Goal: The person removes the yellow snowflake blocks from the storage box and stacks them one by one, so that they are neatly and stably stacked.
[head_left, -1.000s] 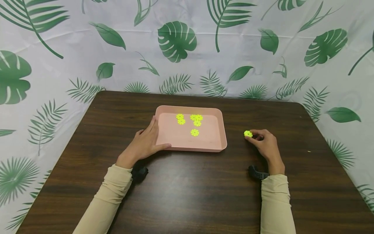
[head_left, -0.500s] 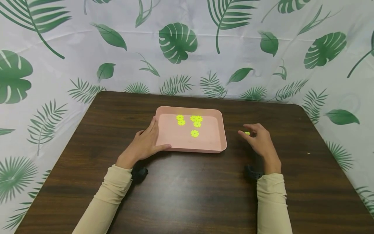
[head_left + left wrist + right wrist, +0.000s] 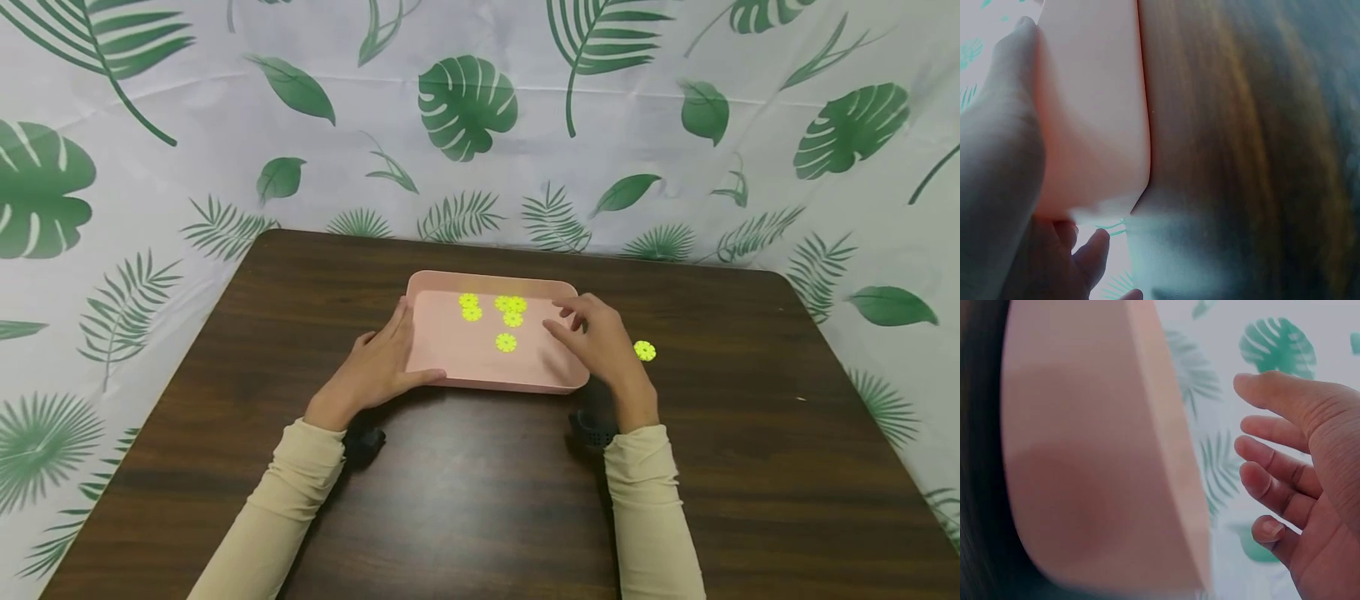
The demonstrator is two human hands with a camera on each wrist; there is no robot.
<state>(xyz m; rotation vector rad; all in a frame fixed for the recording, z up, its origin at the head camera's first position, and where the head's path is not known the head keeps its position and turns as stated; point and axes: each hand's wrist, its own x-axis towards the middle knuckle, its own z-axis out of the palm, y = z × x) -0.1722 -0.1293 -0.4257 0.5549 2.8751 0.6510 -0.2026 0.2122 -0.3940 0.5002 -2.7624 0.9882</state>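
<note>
My left hand [image 3: 367, 367] rests at the left end of a shallow pink tray [image 3: 450, 358], fingers straight along the side wall and thumb on the front rim. The left wrist view shows the thumb [image 3: 1010, 81] along the wall. My right hand [image 3: 600, 337] hovers over the tray's right end, fingers loosely bent and apart, holding nothing; the right wrist view shows its spread fingers [image 3: 1272, 469]. Inside the tray lie a pair of touching yellow flower-shaped discs [image 3: 470, 308], a cluster of three [image 3: 513, 308], and one separate disc [image 3: 506, 342].
Another yellow disc [image 3: 645, 351] lies on the dark wooden table [image 3: 480, 483], to the right of the tray behind my right wrist. A leaf-printed cloth [image 3: 360, 108] hangs behind the table's far edge. Black straps [image 3: 592, 429] sit at both wrists.
My right hand lets go of a yellow disc, which stays on the table, then moves left over the tray. The left hand keeps its place on the tray.
</note>
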